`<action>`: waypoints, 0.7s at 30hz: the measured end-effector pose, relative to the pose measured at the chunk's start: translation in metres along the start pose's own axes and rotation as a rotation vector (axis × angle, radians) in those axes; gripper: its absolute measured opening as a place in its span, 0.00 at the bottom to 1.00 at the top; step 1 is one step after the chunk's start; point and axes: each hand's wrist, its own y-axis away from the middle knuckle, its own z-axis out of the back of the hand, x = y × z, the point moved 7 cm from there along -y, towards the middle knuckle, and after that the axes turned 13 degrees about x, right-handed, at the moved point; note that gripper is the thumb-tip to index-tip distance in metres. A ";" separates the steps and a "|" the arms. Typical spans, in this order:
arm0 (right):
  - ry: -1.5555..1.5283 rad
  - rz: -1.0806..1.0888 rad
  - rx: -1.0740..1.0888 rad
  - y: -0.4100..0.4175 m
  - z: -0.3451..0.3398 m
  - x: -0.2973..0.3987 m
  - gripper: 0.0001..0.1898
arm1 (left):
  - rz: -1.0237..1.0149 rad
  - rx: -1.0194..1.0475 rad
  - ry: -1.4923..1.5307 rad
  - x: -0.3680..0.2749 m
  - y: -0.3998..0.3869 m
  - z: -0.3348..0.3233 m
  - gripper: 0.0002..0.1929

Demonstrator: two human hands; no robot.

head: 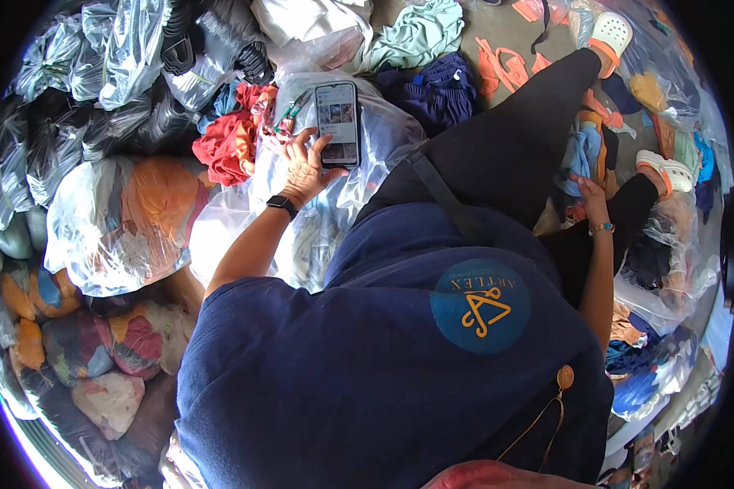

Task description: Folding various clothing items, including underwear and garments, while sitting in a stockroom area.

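Note:
My left hand (304, 162), with a dark watch on its wrist, has its fingers spread at the left side of a smartphone (337, 125). One fingertip reaches the lit screen. The phone lies on a clear plastic bag (385, 116) that bulges with contents. Against the bag's left side rests a heap of red cloth (226, 147). My right hand (594, 202), wearing a beaded bracelet, is down between my legs. Its fingertips meet a light blue cloth (581, 153), but whether they grip it is unclear.
Black items in clear plastic (104, 55) are stacked at the upper left. A plastic bag of orange cloth (159, 189) stands beside my left arm. Navy cloth (443, 91), mint green cloth (419, 30) and coral pieces (501, 67) lie ahead. White clogs (611, 33) are on my feet.

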 end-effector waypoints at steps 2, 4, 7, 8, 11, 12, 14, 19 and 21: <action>-0.018 -0.032 -0.009 0.001 0.000 -0.002 0.14 | 0.096 0.068 0.040 0.004 -0.002 -0.006 0.36; -0.023 0.033 0.011 0.002 -0.002 0.003 0.14 | 0.094 -0.024 0.023 0.002 -0.004 -0.001 0.34; -0.015 0.038 0.011 0.003 -0.002 0.006 0.14 | 0.103 -0.035 -0.005 0.002 -0.006 -0.001 0.32; -0.006 0.010 0.001 0.003 -0.002 0.006 0.14 | 0.106 -0.026 -0.019 0.002 -0.006 -0.001 0.30; 0.000 -0.023 -0.008 0.005 -0.003 0.008 0.14 | 0.113 -0.008 -0.051 0.002 -0.006 -0.001 0.27; -0.002 -0.028 -0.009 0.006 -0.003 0.010 0.14 | 0.126 0.005 -0.053 0.002 -0.005 -0.002 0.27; -0.003 -0.034 -0.010 0.008 -0.005 0.013 0.14 | 0.158 0.105 -0.021 0.004 -0.005 -0.008 0.26; -0.058 -0.096 -0.017 0.010 -0.007 0.012 0.14 | 0.180 0.026 -0.060 0.001 -0.003 -0.002 0.27; 0.003 -0.135 -0.078 0.012 -0.003 0.010 0.13 | 0.210 0.053 -0.029 0.002 -0.002 -0.003 0.28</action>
